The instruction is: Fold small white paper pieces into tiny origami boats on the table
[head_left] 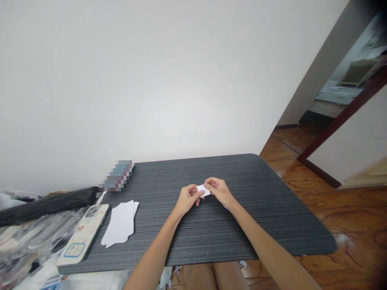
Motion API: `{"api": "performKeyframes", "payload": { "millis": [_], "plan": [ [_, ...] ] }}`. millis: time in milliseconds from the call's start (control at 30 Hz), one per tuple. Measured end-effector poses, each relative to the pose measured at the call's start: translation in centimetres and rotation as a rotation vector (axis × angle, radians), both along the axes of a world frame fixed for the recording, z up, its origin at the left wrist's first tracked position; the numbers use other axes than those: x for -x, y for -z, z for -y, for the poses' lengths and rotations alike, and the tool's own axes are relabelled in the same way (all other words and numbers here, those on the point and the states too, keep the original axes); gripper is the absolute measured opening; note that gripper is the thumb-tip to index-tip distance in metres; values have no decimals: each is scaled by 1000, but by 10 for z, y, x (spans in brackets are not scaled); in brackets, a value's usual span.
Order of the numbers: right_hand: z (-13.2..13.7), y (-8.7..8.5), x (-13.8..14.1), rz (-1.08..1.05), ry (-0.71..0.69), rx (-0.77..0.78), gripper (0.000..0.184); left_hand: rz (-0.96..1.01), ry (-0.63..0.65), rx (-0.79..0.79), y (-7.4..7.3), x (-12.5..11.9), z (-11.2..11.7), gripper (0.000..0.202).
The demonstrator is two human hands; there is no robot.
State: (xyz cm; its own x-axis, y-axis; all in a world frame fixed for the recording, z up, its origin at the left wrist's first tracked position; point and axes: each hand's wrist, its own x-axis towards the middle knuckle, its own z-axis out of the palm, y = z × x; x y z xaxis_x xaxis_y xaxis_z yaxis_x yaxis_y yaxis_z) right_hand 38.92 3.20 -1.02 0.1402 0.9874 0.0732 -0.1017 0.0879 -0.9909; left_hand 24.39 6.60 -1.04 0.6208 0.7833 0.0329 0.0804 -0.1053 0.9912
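A small white piece of paper point(203, 190) is held between my two hands, above the middle of the dark table point(169, 229). My left hand point(190, 198) pinches its left lower side, thumb on top. At its right upper edge, my right hand point(218, 190) grips it between thumb and fingers. Whether the paper is folded is too small to tell. To the left on the tabletop lies a loose stack of white paper sheets point(121, 223), apart from both hands.
A phone in a pale decorated case point(83, 235) lies along the table's left edge. Behind it is a pixelated book-like object point(118, 176). Plastic bags point(45, 231) and a long black bundle point(54, 204) crowd the left side. A white wall point(181, 80) rises behind the table.
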Motion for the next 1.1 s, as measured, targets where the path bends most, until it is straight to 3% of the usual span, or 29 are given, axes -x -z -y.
{"api": "performKeyframes", "payload": {
  "millis": [133,333,500,633,900,1100],
  "plan": [
    [-3,5,1,10,56,-9,26,13,-33,15,5,-1,-2,28],
    [-1,4,0,70,-51,43,25,8,-171,-134,8,0,-6,23],
    [2,-2,2,-1,-93,-5,27,57,-172,28,5,-2,-4,25],
    [2,-1,2,-13,-74,-71,14,179,-120,102,-4,-3,0,39],
    [2,0,6,-70,-49,-63,15,219,-147,29,-8,-2,1,35],
    [3,2,11,-102,14,-59,14,249,-136,47,-7,-4,2,47]
  ]
}}
